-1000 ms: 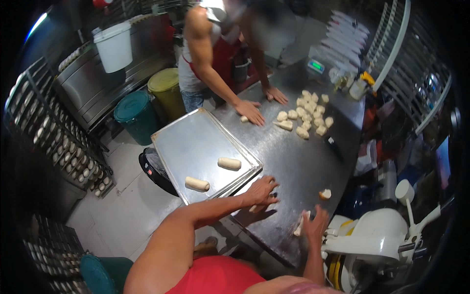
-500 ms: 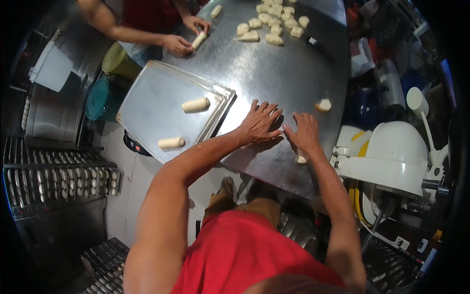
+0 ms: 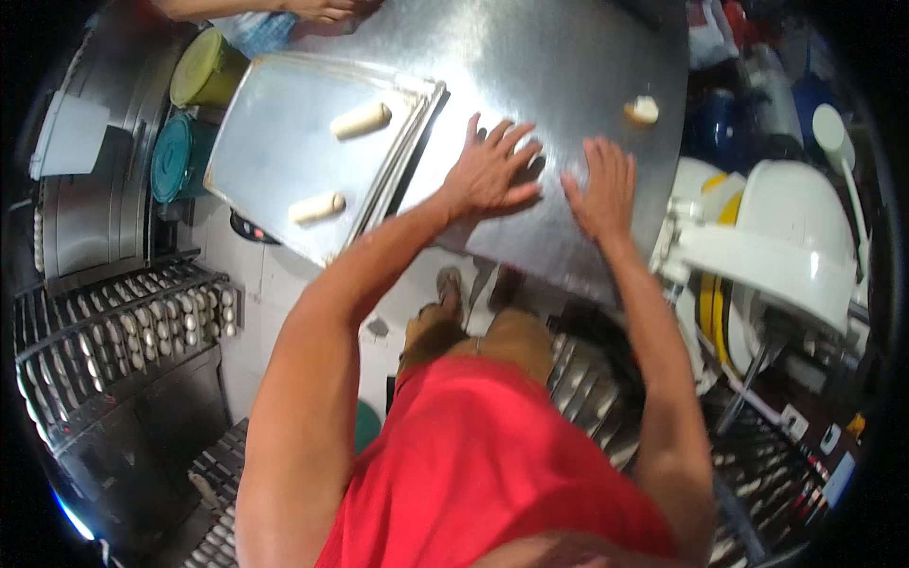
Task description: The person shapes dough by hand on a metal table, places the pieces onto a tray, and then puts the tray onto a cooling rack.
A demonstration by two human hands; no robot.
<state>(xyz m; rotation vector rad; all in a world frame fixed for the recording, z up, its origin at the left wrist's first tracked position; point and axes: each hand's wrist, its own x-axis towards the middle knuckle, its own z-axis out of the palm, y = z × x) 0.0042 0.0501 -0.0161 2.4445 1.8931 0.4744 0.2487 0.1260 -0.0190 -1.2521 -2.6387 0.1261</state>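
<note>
My left hand (image 3: 494, 170) is palm down over the steel table (image 3: 540, 76), its fingers spread. Beside it, to the right, my right hand (image 3: 606, 189) is also palm down with fingers stretched forward. No dough shows between the two; whatever lies under the palms is hidden. Left of my left hand is a metal baking tray (image 3: 270, 123), stacked on others. On it lie two pale dough rolls, a farther one (image 3: 361, 120) and a nearer one (image 3: 317, 207). A small white and tan lump (image 3: 642, 110) sits beyond my right hand.
A co-worker's hand (image 3: 327, 9) shows at the far edge. White machinery with a rounded cover (image 3: 776, 237) stands close on the right. Left are a teal lidded bin (image 3: 175, 156), a yellow bin (image 3: 204, 71) and a rack of dough pieces (image 3: 142, 331).
The view has shifted, so the far dough pieces and most of the co-worker have left it. My hands have reached forward, fingers straighter; the dough bit by my right wrist no longer shows.
</note>
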